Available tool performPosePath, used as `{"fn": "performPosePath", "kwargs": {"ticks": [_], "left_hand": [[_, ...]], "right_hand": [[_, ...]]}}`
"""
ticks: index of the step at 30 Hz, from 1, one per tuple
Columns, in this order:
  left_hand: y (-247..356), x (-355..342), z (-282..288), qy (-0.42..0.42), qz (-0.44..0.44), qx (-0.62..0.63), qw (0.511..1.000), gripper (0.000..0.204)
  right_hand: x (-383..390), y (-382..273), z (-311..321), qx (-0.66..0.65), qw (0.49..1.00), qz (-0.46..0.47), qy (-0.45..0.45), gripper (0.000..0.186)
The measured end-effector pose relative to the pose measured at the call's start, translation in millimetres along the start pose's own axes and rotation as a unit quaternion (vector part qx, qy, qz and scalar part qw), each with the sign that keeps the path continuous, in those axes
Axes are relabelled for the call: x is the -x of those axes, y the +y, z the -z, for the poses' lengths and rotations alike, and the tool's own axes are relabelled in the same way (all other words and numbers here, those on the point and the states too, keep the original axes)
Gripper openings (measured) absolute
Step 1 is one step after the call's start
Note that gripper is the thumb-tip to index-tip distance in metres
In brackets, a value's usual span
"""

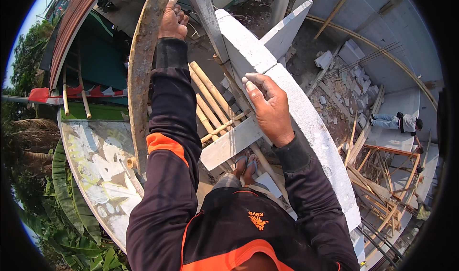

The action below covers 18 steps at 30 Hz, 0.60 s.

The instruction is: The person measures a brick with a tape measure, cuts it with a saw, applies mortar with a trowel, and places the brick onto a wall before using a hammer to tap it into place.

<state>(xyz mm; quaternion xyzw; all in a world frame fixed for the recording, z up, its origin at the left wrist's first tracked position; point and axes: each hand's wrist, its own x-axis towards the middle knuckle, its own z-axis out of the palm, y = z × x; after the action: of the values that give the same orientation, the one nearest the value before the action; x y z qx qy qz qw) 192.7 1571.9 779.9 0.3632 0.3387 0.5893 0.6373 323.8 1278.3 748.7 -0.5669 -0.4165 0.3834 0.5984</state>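
My left hand (173,23) is raised at the upper left, close to a long weathered wooden beam (139,79). Its fingers are closed in a pinch, and a thin line shows near the fingertips; what they grip is too small to make out. Lower and to the right, my right hand (271,106) hovers over the inner edge of a white block wall (306,110). Thumb and forefinger come together there, the other fingers curled; anything between them cannot be made out. A grey post (204,17) rises between the two hands, nearer the left.
Below me are bamboo poles (210,91), a pale board (229,144) and my sandalled feet (245,165). Broken blocks (346,87) lie beyond the wall. At the far right, another person (394,122) is by a wooden scaffold (382,175). A paint-stained slab (103,163) lies left.
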Motion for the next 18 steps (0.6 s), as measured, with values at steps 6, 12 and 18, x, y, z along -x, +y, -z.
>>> {"fn": "performPosePath", "kwargs": {"ticks": [6, 12, 18], "left_hand": [[12.8, -22.1, -0.9, -0.001, -0.022, 0.011, 1.0, 0.026], [8.6, -43.1, -5.9, -0.034, -0.043, 0.221, 0.974, 0.016], [-3.8, -40.4, 19.8, -0.027, -0.013, 0.22, 0.975, 0.018]], "right_hand": [[70.9, 12.5, 11.2, 0.073, 0.995, -0.021, -0.069, 0.031], [121.4, 33.7, 41.6, 0.105, 0.984, -0.135, -0.046, 0.03], [138.6, 44.2, 51.7, 0.063, 0.986, -0.154, -0.011, 0.031]]}}
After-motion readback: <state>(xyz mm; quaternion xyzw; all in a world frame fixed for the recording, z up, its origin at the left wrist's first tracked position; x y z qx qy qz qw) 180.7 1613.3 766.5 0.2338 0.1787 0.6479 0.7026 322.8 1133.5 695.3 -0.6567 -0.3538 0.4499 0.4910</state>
